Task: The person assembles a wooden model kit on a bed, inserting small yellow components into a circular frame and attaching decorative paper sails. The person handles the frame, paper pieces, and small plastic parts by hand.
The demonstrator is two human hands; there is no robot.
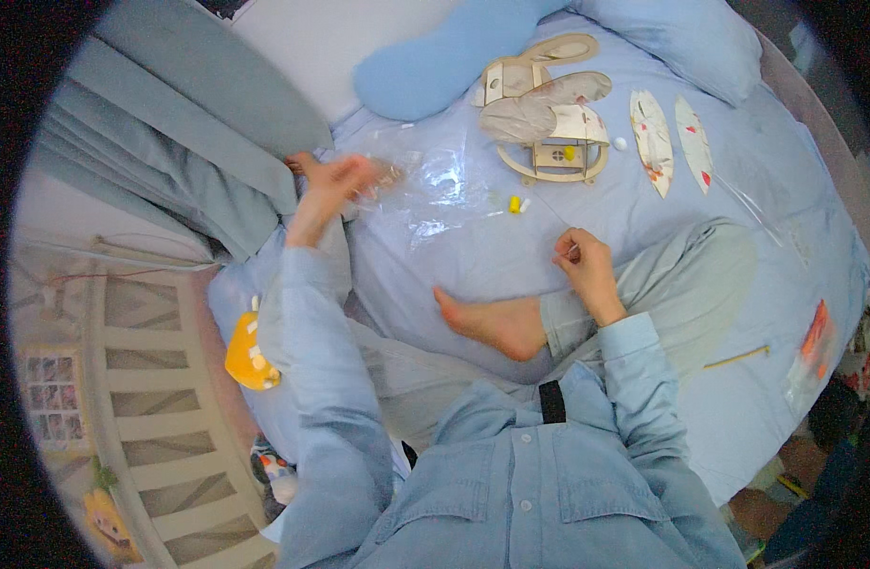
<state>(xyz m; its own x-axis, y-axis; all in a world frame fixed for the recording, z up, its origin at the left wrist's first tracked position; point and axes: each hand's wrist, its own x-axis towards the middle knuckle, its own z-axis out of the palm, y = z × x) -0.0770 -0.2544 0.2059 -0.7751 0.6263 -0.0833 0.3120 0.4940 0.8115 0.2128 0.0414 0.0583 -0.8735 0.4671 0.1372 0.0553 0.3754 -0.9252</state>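
My left hand (332, 190) is smeared by motion at the near left edge of a crumpled clear plastic bag (444, 180); whether it grips the plastic cannot be told. My right hand (589, 270) is closed in a pinch above my bent leg, with a thin white piece between the fingertips. A faint thin line runs up and left from those fingers. Beyond them stands a wooden model (577, 123) with rounded, wing-like panels and a small window. A small yellow piece (516, 204) lies on the sheet between the bag and the model.
Two pointed oval panels (652, 142) lie right of the model, near a small white ball (620, 144). A thin yellow stick (736, 357) and a packet with orange contents (814, 346) lie at the right. Blue pillows (435, 71) are behind; a yellow toy (251, 353) sits left.
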